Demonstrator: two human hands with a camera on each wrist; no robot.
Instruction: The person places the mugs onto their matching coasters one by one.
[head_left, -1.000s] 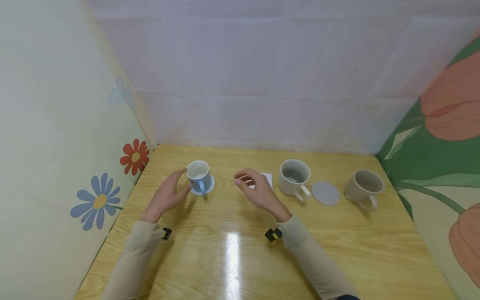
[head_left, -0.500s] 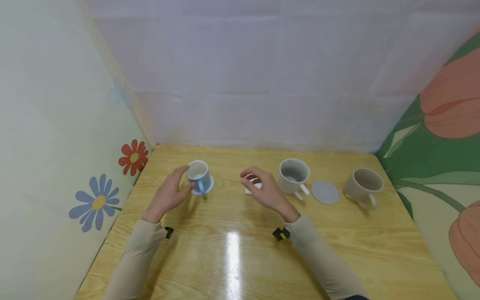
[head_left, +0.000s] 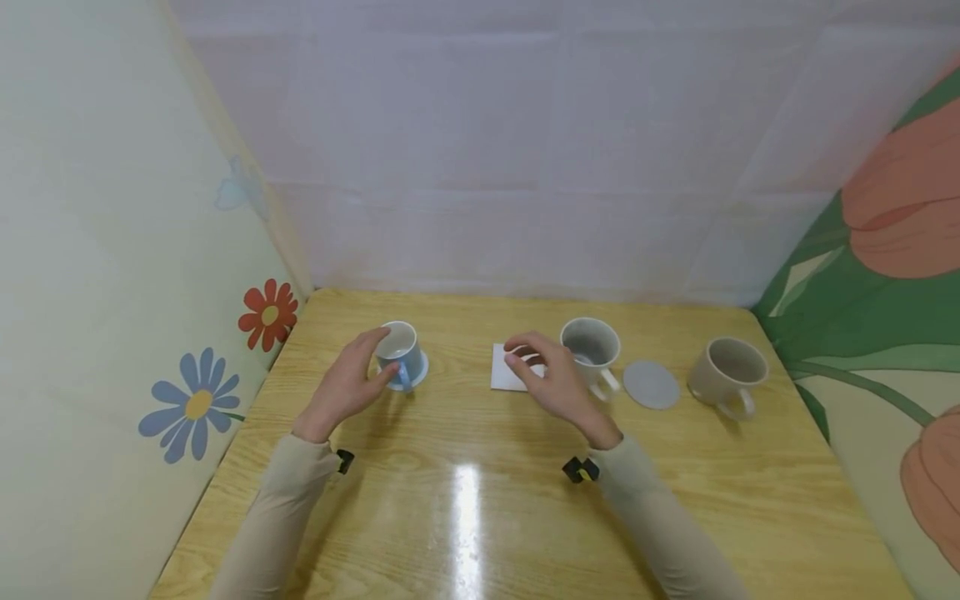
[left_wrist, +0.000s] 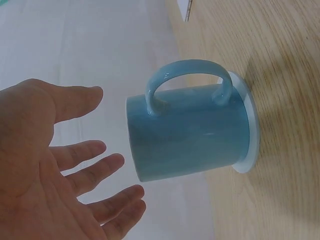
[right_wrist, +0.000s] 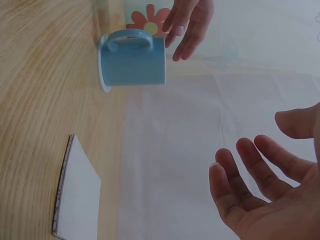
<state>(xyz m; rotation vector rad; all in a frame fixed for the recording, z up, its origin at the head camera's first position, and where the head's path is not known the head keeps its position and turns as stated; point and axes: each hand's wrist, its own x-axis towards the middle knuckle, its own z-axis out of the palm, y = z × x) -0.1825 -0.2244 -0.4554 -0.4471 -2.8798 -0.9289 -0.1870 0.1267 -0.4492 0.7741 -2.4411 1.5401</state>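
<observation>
A light blue mug (left_wrist: 190, 135) stands upright on a round pale coaster (left_wrist: 254, 125), its handle toward the person in the head view. My left hand (head_left: 347, 385) hovers by its rim, fingers spread and relaxed; the left wrist view shows a gap between fingertips and mug. My right hand (head_left: 561, 383) is held above the table with loosely bent fingers and nothing in them. Below it lies a square white coaster (right_wrist: 80, 197), partly covered by that hand in the head view. A pale grey mug (head_left: 592, 343) stands just beyond the right hand.
Right of the grey mug lies a round grey coaster (head_left: 651, 385). Farther right a beige mug (head_left: 714, 385) stands directly on the wooden table (head_left: 420, 517). A white cloth backdrop (head_left: 480, 167) rises behind the table, with flower-decorated panels at both sides.
My right hand has moved right, from left of the square coaster to its right part, uncovering the coaster's left side. My left hand has shifted slightly right, over the blue mug's rim.
</observation>
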